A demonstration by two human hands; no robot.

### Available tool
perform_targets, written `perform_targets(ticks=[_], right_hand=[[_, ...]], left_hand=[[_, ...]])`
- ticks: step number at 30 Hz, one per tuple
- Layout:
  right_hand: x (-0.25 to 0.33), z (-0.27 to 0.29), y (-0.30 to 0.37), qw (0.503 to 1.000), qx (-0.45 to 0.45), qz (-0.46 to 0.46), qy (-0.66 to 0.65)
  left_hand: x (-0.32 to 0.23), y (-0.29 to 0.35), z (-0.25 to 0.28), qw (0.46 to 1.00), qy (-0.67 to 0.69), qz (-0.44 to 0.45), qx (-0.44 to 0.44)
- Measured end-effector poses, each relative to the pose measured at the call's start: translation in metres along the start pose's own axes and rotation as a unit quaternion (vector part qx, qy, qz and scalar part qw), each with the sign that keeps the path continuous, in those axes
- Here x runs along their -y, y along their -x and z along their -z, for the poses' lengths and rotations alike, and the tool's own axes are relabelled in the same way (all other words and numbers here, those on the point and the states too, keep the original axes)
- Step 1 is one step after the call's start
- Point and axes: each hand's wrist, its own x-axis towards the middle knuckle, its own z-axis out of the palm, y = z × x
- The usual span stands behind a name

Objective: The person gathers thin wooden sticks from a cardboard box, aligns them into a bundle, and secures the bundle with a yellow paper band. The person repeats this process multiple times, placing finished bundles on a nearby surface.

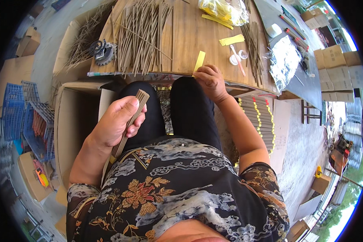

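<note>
My left hand [116, 121] is wrapped round a bundle of thin brown sticks [132, 115], held tilted above my lap. The sticks' even ends show past my thumb, and a yellow band shows near the bundle's lower end. At the front edge of the wooden table [185, 44], my right hand [209, 82] has its fingers closed on the near end of a yellow paper strip [199, 60]. The strip's far part lies on the tabletop. Farther back lie more yellow strips [232, 40], beside a small white tub [234, 60] and a pinkish stick-like tool [238, 60].
Loose brown sticks [143, 36] cover the table's left, with a dark toothed metal part [105, 55] beside them. Banded bundles [256, 121] are stacked at my right. An open cardboard box [74, 129] stands by my left leg. Crumpled clear plastic [284, 60] lies on the grey table.
</note>
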Motion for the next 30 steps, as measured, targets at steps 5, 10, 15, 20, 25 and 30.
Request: perform_targets(ticks=[5,10,15,20,25,30], right_hand=[[0.063,0.014,-0.018,0.852,-0.060,-0.214,-0.474],[0.140,0.056,-0.030,0.708,0.016,-0.257,-0.658],[0.179,0.076,-0.038,0.662,0.103,-0.328,-0.667],[0.194,0.078,-0.041,0.725,0.144,-0.343,-0.579],[0.202,0.080,-0.046,0.761,0.172,-0.339,-0.525],[0.207,0.082,-0.049,0.774,0.179,-0.357,-0.491]], left_hand=[[0.003,0.008,-0.005,1.000,-0.024,-0.008,-0.017],[0.006,0.017,-0.013,0.998,-0.056,-0.022,-0.020],[0.010,0.029,-0.023,0.994,-0.088,-0.054,-0.044],[0.013,0.040,-0.032,0.990,-0.100,-0.089,-0.047],[0.019,0.047,-0.034,0.984,-0.127,-0.116,-0.046],[0.021,0.049,-0.034,0.983,-0.131,-0.122,-0.031]])
